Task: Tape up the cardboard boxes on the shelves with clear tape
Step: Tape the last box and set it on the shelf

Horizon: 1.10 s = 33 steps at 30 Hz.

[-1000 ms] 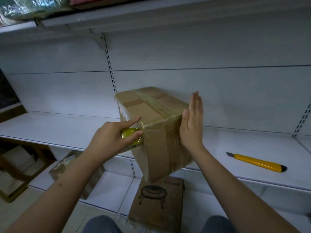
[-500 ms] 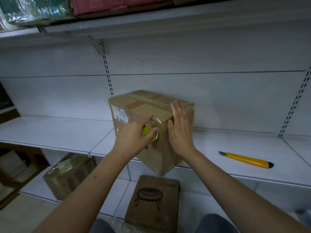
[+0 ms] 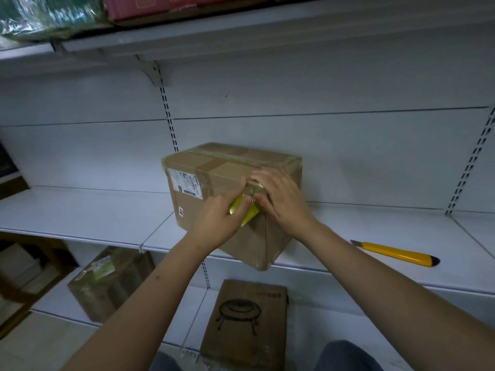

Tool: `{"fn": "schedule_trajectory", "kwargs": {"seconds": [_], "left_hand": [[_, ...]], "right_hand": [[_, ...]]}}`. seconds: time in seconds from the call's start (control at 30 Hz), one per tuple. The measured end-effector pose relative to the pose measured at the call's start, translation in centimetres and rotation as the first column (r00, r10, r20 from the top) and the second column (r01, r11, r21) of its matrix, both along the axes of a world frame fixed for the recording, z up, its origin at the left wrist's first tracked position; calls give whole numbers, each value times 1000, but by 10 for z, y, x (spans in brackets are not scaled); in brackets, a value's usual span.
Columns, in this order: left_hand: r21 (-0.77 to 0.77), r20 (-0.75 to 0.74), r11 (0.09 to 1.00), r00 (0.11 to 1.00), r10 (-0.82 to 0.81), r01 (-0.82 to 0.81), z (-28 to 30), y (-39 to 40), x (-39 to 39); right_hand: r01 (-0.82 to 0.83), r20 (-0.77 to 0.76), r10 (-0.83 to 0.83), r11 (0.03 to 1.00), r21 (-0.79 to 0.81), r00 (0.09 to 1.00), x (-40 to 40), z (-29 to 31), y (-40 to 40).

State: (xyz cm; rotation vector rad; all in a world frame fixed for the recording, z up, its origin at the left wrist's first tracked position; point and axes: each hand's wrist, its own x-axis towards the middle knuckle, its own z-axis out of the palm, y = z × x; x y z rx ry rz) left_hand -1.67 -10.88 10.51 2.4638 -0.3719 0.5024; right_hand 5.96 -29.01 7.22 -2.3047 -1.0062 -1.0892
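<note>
White shelf (image 3: 80, 212): taped brown box (image 3: 214, 167), label on side; left hand (image 3: 217, 220) fingers grip yellow-green tape roll (image 3: 245, 210), right hand (image 3: 284, 199) fingers curled pressing tape.

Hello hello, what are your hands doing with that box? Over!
Left hand grips yellow tape roll at box corner. Right hand presses tape on top edge. Yellow knife lies apart, right. Nothing blocking.

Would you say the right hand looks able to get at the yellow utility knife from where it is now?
Probably yes: the utility knife lies alone on the shelf to the right of the right hand, nothing between them, though that hand is now pressing on the cardboard box.
</note>
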Motion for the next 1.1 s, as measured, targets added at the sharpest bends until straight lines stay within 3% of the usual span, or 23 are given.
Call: {"fn": "schedule_trajectory", "kwargs": {"seconds": [0.2, 0.3, 0.37, 0.43, 0.5, 0.53, 0.73, 0.87, 0.93, 0.97, 1.03, 1.1], "left_hand": [[-215, -49, 976, 997, -60, 48, -10, -6, 12], [-271, -52, 961, 997, -61, 45, -17, -9, 18], [-270, -35, 962, 998, -54, 43, -20, -13, 24], [-265, -14, 963, 999, -42, 37, -22, -19, 30], [-272, -26, 962, 999, -33, 25, -21, -29, 34], [-277, -35, 961, 999, -31, 20, -21, -34, 36], [-351, -100, 936, 995, -32, -5, -23, -56, 37], [-455, -109, 890, 993, -47, -8, -19, -57, 36], [-532, -105, 847, 993, -62, -3, -18, -57, 36], [-550, -114, 835, 991, -64, -9, -17, -57, 35], [-566, -165, 824, 983, -82, -26, -15, -57, 37], [-612, -236, 790, 961, -140, -35, -12, -57, 39]], "right_hand": [[-76, -152, 80, 996, 37, 985, 4, 4, -15], [92, -215, -88, 996, 11, 973, -24, -21, -68], [381, -234, -379, 924, -37, 895, -41, -58, -131], [585, -288, -613, 789, -186, 736, -51, -92, -194], [585, -451, -691, 721, -371, 565, -61, -110, -238], [548, -486, -694, 719, -428, 530, -65, -114, -249], [601, -401, -750, 661, -449, 526, -50, -141, -246], [634, -515, -717, 680, -368, 469, -37, -128, -226], [652, -632, -579, 743, -149, 515, -32, -106, -201], [634, -654, -472, 773, 14, 591, -27, -92, -186], [530, -556, -310, 797, 290, 771, -19, -55, -144], [414, -429, -216, 793, 447, 877, -12, -10, -100]]}}
